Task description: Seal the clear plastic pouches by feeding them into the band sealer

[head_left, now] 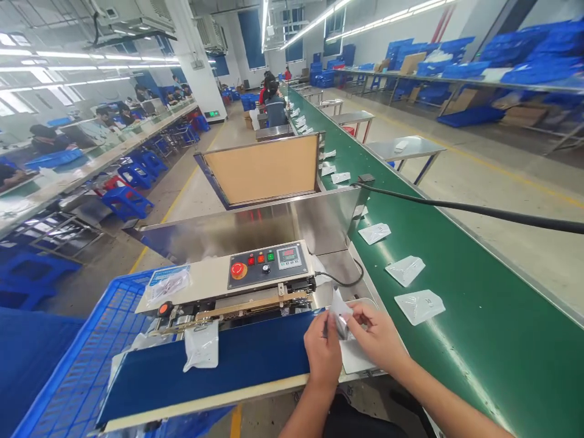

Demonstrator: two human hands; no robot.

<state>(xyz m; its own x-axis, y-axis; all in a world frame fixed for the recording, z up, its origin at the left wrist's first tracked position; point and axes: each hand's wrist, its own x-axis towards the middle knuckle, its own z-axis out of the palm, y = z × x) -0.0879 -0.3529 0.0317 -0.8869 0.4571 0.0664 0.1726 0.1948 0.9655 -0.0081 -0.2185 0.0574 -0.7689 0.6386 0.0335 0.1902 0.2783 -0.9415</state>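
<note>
Between my two hands is a small white pouch (338, 309), held upright at the right end of a band sealing machine (214, 274). My left hand (323, 350) pinches its left side. The fingers of my right hand (378, 337) close on its right edge near the top. Below my hands lies another pale flat piece (358, 358), partly covered. On the sealer's blue belt (260, 350), farther left, a white pouch (202, 345) hangs with its top edge in the sealing strip.
A green conveyor (479, 340) runs along my right with several white pouches (418, 306) on it. At left stands a blue basket (68, 365) holding pouches. A black cable (456, 210) crosses the conveyor. Behind the sealer rises a metal panel (292, 225). People sit farther off.
</note>
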